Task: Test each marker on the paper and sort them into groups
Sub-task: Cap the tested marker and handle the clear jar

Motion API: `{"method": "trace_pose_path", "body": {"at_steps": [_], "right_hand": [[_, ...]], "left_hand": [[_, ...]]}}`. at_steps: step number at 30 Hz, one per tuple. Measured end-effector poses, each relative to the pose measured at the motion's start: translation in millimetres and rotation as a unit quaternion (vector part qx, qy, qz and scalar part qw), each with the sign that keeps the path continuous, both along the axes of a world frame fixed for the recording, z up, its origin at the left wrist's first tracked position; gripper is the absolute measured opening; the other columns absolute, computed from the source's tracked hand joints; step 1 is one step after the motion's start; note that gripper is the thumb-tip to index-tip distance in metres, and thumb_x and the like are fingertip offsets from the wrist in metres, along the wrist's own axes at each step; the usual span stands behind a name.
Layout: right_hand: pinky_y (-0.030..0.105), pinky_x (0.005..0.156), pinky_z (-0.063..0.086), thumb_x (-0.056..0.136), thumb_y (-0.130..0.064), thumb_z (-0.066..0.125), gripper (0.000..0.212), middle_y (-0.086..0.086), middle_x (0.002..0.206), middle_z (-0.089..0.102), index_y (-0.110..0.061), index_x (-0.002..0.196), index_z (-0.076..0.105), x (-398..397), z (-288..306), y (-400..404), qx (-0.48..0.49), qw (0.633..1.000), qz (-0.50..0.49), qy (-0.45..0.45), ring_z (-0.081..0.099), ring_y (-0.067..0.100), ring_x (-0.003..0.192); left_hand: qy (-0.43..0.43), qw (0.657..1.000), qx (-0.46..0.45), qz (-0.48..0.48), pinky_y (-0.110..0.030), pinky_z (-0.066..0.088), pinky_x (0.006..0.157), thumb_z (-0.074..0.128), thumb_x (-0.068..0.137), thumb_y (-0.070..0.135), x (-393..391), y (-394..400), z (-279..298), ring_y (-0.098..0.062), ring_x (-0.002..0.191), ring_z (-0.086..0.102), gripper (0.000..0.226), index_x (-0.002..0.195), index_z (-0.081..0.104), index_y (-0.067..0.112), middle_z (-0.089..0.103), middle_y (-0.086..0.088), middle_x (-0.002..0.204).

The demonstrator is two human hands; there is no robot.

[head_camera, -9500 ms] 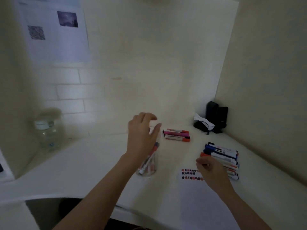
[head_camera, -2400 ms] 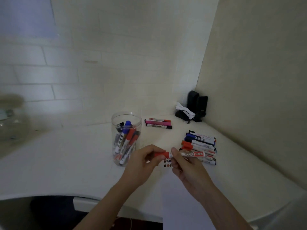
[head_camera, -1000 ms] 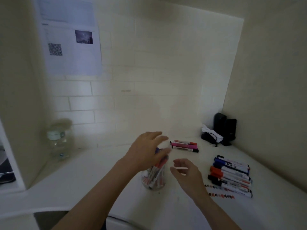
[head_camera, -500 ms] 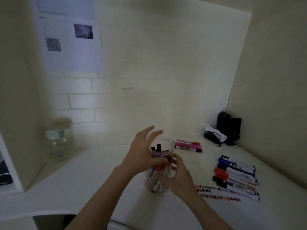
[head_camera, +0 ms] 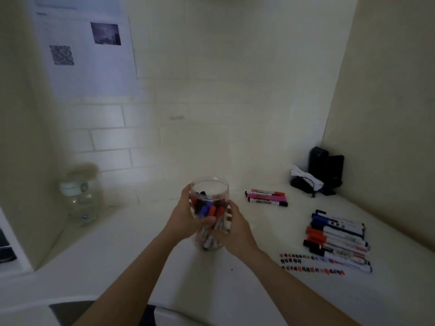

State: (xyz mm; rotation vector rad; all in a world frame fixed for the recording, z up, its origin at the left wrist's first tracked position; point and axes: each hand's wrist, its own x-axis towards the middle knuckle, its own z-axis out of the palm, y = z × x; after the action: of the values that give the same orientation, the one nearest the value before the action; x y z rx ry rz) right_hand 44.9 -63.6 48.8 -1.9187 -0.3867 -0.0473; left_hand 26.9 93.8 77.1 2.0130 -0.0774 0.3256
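Far left on my view sits one clear water bottle (head_camera: 80, 198) against the wall, with one printed sheet (head_camera: 87, 52) taped above it. In the middle I see one clear jar (head_camera: 209, 196) of markers, red, blue and black caps showing, too crowded to count. My left hand (head_camera: 186, 220) wraps its left side and my right hand (head_camera: 235, 228) curls around its right side, both grasping it, the jar tilted slightly. Right of that, three markers (head_camera: 267, 198) lie side by side near the back wall. Further right, a row of roughly eight sorted markers (head_camera: 339, 238) lies touching, and just in front of it the paper (head_camera: 313, 264) carries three lines of test marks. In the corner stand two black boxes (head_camera: 326, 168).
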Motion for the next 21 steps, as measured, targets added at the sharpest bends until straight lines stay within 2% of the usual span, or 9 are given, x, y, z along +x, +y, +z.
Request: {"method": "trace_pose_path", "body": {"at_steps": [2, 4, 7, 9, 12, 14, 16, 19, 21], "right_hand": [[0.030, 0.094, 0.051, 0.073, -0.021, 0.080, 0.073, -0.005, 0.129, 0.054, -0.032, 0.135, 0.043, 4, -10, -14, -0.032, 0.999, 0.011, -0.011, 0.054, 0.017, 0.119], [0.033, 0.104, 0.044, 0.079, -0.019, 0.077, 0.080, -0.001, 0.138, 0.046, -0.024, 0.146, 0.034, 5, -15, -39, -0.091, 0.996, -0.014, -0.014, 0.048, 0.016, 0.124], [0.029, 0.103, 0.042, 0.089, -0.018, 0.067, 0.063, 0.004, 0.141, 0.044, -0.018, 0.144, 0.037, 12, -19, -85, -0.139, 0.988, -0.058, -0.022, 0.049, 0.017, 0.122], [0.030, 0.102, 0.043, 0.091, -0.017, 0.064, 0.053, 0.005, 0.138, 0.047, -0.017, 0.140, 0.044, 16, -20, -116, -0.155, 0.984, -0.084, -0.020, 0.050, 0.017, 0.119], [0.024, 0.096, 0.044, 0.091, -0.015, 0.063, 0.041, 0.003, 0.133, 0.052, -0.018, 0.131, 0.054, 22, -21, -161, -0.165, 0.979, -0.119, -0.019, 0.053, 0.014, 0.112], [0.024, 0.093, 0.047, 0.091, -0.013, 0.063, 0.035, 0.001, 0.127, 0.057, -0.020, 0.125, 0.058, 25, -21, -189, -0.166, 0.976, -0.139, -0.015, 0.055, 0.011, 0.109], [0.026, 0.096, 0.048, 0.091, -0.012, 0.062, 0.032, -0.001, 0.122, 0.060, -0.023, 0.121, 0.060, 29, -22, -212, -0.157, 0.976, -0.151, -0.009, 0.057, 0.012, 0.110], [0.026, 0.098, 0.049, 0.093, -0.011, 0.061, 0.028, -0.006, 0.117, 0.063, -0.026, 0.117, 0.062, 42, -25, -233, -0.157, 0.975, -0.156, -0.024, 0.059, 0.007, 0.109], [0.013, 0.093, 0.046, 0.092, -0.011, 0.061, 0.028, -0.011, 0.115, 0.061, -0.027, 0.116, 0.063, 56, -29, -235, -0.186, 0.971, -0.142, -0.044, 0.058, 0.000, 0.103]], "left_hand": [[0.003, 0.999, 0.028, 0.026, -0.027, 0.040, 0.103, 0.091, 0.058, 0.016, -5, -1, 6, -0.025, 0.133, 0.039, 0.116, 0.147, 0.017, 0.017, 0.042, 0.001, 0.135], [-0.065, 0.985, 0.107, 0.122, -0.040, 0.033, 0.110, 0.091, 0.059, 0.027, -16, -12, 16, -0.028, 0.134, 0.032, 0.114, 0.147, 0.021, 0.012, 0.036, -0.009, 0.144], [-0.306, 0.919, 0.210, 0.132, -0.039, 0.039, 0.097, 0.075, 0.077, 0.021, -27, -54, 32, -0.022, 0.114, 0.047, 0.055, 0.126, 0.051, 0.014, 0.053, -0.006, 0.125], [-0.340, 0.910, 0.237, 0.024, -0.032, 0.045, 0.084, 0.064, 0.084, 0.016, -21, -88, 37, -0.013, 0.095, 0.054, 0.025, 0.109, 0.060, 0.016, 0.055, 0.002, 0.112], [-0.208, 0.944, 0.243, -0.080, -0.031, 0.051, 0.080, 0.059, 0.089, 0.015, 14, -126, 13, -0.013, 0.092, 0.057, 0.021, 0.109, 0.059, 0.019, 0.047, 0.005, 0.119], [-0.075, 0.958, 0.256, -0.105, -0.032, 0.047, 0.093, 0.057, 0.091, 0.016, 46, -137, -17, -0.018, 0.109, 0.054, 0.031, 0.122, 0.053, 0.020, 0.041, 0.001, 0.132], [0.046, 0.947, 0.301, -0.106, -0.033, 0.038, 0.104, 0.054, 0.094, 0.021, 74, -141, -44, -0.026, 0.127, 0.042, 0.043, 0.135, 0.042, 0.020, 0.033, -0.006, 0.142], [0.074, 0.939, 0.333, -0.044, -0.039, 0.030, 0.109, 0.052, 0.095, 0.031, 113, -151, -60, -0.031, 0.134, 0.029, 0.056, 0.145, 0.030, 0.018, 0.025, -0.010, 0.149], [0.056, 0.938, 0.342, -0.026, -0.040, 0.030, 0.110, 0.051, 0.096, 0.036, 145, -162, -61, -0.031, 0.135, 0.028, 0.059, 0.146, 0.028, 0.016, 0.027, -0.010, 0.150]]}}
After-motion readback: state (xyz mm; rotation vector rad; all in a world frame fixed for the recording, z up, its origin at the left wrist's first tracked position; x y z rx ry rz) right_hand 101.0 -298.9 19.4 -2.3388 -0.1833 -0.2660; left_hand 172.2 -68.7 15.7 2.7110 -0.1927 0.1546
